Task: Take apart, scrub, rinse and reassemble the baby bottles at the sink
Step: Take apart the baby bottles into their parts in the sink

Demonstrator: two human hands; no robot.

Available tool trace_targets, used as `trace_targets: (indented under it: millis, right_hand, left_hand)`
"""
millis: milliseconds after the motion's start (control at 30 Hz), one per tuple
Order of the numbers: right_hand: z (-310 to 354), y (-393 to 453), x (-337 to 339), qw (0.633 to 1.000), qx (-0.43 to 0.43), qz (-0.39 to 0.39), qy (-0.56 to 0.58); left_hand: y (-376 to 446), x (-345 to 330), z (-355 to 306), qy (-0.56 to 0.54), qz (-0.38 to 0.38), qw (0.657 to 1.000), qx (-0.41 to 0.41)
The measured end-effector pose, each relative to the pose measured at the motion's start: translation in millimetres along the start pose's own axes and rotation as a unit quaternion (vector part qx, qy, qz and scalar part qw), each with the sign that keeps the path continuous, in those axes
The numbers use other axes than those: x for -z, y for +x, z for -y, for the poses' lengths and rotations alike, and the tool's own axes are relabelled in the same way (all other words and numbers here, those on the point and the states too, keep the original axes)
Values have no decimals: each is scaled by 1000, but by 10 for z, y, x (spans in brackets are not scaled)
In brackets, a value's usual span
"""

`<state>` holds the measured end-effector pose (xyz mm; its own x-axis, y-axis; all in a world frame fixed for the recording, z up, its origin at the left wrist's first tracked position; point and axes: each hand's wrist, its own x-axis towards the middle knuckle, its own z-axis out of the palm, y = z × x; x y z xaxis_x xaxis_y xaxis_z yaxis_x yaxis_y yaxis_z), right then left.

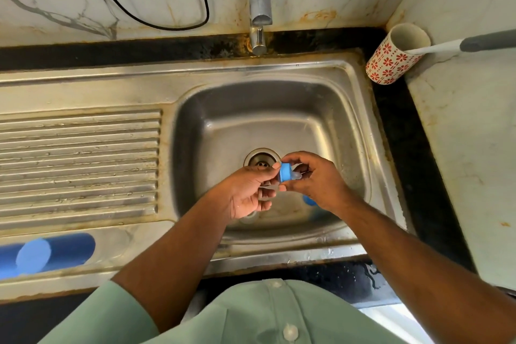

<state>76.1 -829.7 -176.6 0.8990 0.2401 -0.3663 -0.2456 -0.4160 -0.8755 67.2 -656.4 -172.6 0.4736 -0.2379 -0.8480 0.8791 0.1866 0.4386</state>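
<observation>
Over the steel sink basin (223, 131), both my hands meet on a small baby bottle. My left hand (245, 193) curls round the clear bottle body (268, 190), which is mostly hidden in the palm. My right hand (315, 179) pinches the blue screw ring (285, 173) with its clear teat pointing right into the fingers. Another blue part (308, 200) lies in the basin, half hidden under my right wrist. A clear piece (248, 216) shows below my left hand on the basin floor.
The tap spout (259, 3) hangs above the basin's far edge, no water running. A ribbed drainboard (81, 165) lies to the left. A blurred blue object (50, 253) sits at the near left. A red-patterned cup (396, 56) holding a brush handle (458, 46) stands at the right corner.
</observation>
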Motion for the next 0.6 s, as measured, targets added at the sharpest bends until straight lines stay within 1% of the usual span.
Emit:
trace_targets:
  millis: [67,133,200,233,267,300,333,367,400,433,467,500,533,600]
  right_hand:
    - [-31,20,-3,999,-9,7,32]
    - [-66,66,-9,998,-22,11,58]
    - [-147,147,32,996,-51,-15,73]
    - [-218,197,81,996,-65,-35,52]
    - [-312,255,142,996,-77,-43,-1]
    - [-416,319,203,993,-84,-29,-83]
    - [-520,373,240,982,-88,8,-169]
    - [-612,418,243,964,-87,56,-243]
    - [-682,459,217,943,-79,103,-305]
    - [-740,496,155,920,-71,146,-356]
    - [-775,531,76,898,-61,180,-396]
    - [-807,566,-4,879,-48,207,-427]
    - [-850,596,-79,864,-34,227,-448]
    - [-925,645,-193,842,-16,252,-476]
  left_hand:
    - [30,-9,-2,-26,9,999,19]
    - [83,-18,4,-59,6,998,18]
    - [157,14,25,-70,-24,997,-3]
    - [206,50,41,-38,-55,997,-27]
    - [272,99,63,48,-89,993,-53]
    - [349,137,85,178,-112,975,-78]
    - [428,145,115,323,-117,934,-96]
    - [516,120,146,446,-109,883,-101]
    - [611,73,170,541,-98,829,-102]
    - [717,14,204,609,-89,781,-104]
    - [820,-43,237,658,-83,741,-107]
    - [917,-82,270,688,-78,713,-109]
    - [1017,-91,312,704,-74,698,-105]
    - [1175,-63,378,724,-69,681,-83]
